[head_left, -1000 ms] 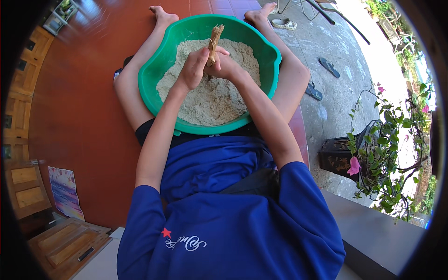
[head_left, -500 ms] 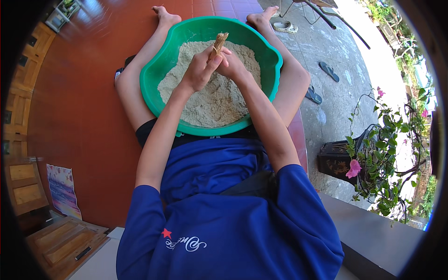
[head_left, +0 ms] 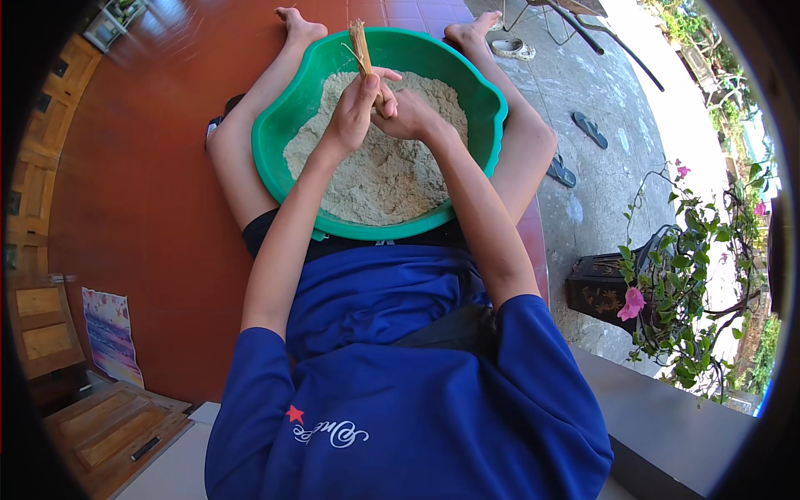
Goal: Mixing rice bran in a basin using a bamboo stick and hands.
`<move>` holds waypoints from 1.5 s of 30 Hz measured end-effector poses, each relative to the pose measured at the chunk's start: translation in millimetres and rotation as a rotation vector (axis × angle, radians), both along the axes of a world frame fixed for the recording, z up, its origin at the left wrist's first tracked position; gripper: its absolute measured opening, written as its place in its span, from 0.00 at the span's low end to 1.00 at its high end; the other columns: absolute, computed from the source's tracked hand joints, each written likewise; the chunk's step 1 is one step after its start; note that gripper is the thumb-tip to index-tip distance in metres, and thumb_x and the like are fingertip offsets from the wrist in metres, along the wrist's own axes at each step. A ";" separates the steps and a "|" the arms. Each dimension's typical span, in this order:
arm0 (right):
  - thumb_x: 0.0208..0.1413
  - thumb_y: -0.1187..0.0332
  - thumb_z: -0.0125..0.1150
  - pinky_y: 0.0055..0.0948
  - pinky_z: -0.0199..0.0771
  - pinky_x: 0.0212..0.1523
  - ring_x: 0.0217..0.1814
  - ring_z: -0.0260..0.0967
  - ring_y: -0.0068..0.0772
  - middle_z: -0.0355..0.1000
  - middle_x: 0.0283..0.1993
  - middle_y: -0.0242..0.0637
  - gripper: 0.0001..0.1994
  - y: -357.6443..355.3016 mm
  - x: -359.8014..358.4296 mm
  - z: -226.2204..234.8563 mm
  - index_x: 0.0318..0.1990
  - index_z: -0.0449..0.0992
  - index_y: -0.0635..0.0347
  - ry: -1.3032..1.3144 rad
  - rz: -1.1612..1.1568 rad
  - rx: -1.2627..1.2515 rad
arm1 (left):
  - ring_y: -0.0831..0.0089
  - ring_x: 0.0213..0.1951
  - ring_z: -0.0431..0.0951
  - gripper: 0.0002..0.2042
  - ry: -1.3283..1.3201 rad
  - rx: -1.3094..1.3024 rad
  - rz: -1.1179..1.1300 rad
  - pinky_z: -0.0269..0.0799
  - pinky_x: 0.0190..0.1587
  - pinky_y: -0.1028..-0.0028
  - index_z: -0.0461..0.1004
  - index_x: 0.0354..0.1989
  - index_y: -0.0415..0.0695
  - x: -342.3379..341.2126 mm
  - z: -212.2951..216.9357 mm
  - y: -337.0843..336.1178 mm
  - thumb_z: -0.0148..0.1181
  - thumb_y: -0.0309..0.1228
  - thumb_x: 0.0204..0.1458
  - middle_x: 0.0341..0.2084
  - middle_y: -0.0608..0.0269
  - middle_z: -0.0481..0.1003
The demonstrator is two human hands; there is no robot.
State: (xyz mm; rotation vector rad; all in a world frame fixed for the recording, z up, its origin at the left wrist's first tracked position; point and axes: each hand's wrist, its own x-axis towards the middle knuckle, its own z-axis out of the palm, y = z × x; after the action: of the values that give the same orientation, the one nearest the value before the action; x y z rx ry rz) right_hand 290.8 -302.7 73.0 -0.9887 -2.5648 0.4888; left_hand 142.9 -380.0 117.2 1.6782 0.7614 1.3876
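A light-brown woody stick with a frayed upper end rises from between my two hands, leaning a little to the left. My left hand holds it near the middle, thumb along its side and some fingers showing behind. My right hand is closed around its lower end, which the fingers hide. Both hands are close together over a large green basin. Inside the basin lies a heap of pale, coarse, crumbly powder, its surface uneven, below my hands.
My bare legs stretch out on either side of the basin over a red floor. At right, slippers lie on grey concrete, near a dark planter with a pink-flowered plant. A low grey ledge runs at lower right.
The stick has swung from leaning right to leaning left, and more of its length shows above my hands. My left hand has turned more upright; the basin has barely shifted in view.
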 end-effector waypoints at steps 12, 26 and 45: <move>0.56 0.45 0.68 0.43 0.79 0.36 0.31 0.80 0.46 0.79 0.28 0.45 0.25 -25.6 -8.3 19.3 0.29 0.78 0.63 -0.080 0.116 -0.441 | 0.82 0.18 0.61 0.27 -0.269 -0.144 0.022 0.66 0.25 0.76 0.71 0.48 0.39 -0.5 4.1 -4.3 0.35 0.53 0.76 0.15 0.72 0.58; 0.60 0.58 0.71 0.32 0.80 0.36 0.30 0.80 0.31 0.82 0.31 0.39 0.15 -31.3 -8.2 21.1 0.35 0.82 0.63 0.210 0.361 -0.597 | 0.87 0.13 0.51 0.23 -0.319 -0.063 0.284 0.47 0.16 0.78 0.69 0.39 0.41 -8.9 5.9 -9.4 0.43 0.51 0.75 0.12 0.77 0.53; 0.64 0.54 0.59 0.55 0.78 0.44 0.46 0.79 0.58 0.82 0.42 0.47 0.13 -5.6 -12.9 3.4 0.41 0.79 0.54 0.061 0.013 0.020 | 0.76 0.26 0.73 0.16 0.122 0.162 0.339 0.70 0.31 0.70 0.74 0.42 0.40 -3.9 0.6 -4.7 0.52 0.42 0.71 0.23 0.62 0.73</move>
State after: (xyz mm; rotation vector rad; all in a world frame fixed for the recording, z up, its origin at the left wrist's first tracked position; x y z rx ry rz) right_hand 277.9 -308.3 76.4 -0.9372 -2.5188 0.4883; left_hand 139.0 -384.7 117.8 1.8331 1.0663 1.6241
